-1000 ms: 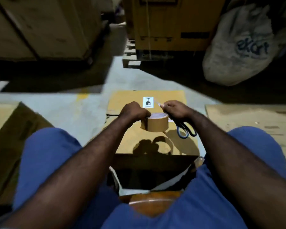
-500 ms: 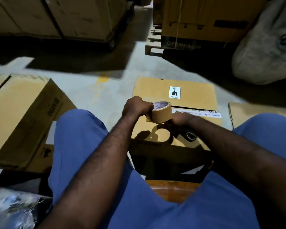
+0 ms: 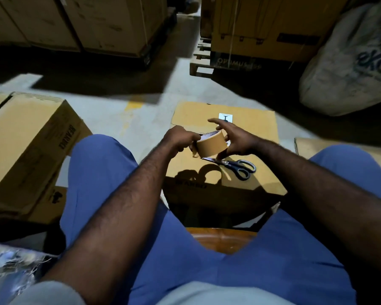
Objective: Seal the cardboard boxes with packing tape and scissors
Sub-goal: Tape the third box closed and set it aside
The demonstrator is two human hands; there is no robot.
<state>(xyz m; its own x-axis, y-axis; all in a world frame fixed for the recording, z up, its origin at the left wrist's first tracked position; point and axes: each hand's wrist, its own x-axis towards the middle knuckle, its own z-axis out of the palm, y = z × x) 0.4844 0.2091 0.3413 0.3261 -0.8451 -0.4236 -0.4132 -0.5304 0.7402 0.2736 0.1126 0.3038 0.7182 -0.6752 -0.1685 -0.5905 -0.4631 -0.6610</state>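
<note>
Step in hand, as I read it: hunting for the free end of the tape, nothing laid on cardboard yet. Left hand (image 3: 180, 140) grips the tape roll (image 3: 211, 147) from its 9 o'clock side, fingers curled round the rim. Right hand (image 3: 237, 143) sits at the roll's 3 o'clock with fingers spread wide and mostly straight, index pointing out toward 11, thumb touching the roll's lower edge; it holds nothing. The roll hangs just above the front box (image 3: 262, 148), which stands on the floor (image 3: 123, 115) between the knees. The scissors (image 3: 235, 166) lie flat on the box top at 4 o'clock from the roll, blades toward it, nobody touching them. The flap seam is mostly hidden behind the hands, so I can't tell how well it's closed. Next move likely calls for a nail under the tape end, peel, anchor it at one edge of the seam, pull across, then reach for the scissors. Writing: fragile sticker (image 3: 225, 117) with glass icon at the box's 12 o'clock, text too small to read; the print on the box's near face is too dim. Side box (image 3: 26, 146) at 9 o'clock carries sideways print, roughly "BEAN…", not sure. Pallet (image 3: 235, 62) at 12–1 reads "OPTIMUS". Sack (image 3: 350, 62) at 2 o'clock shows blue "ek…", cut off.
</note>
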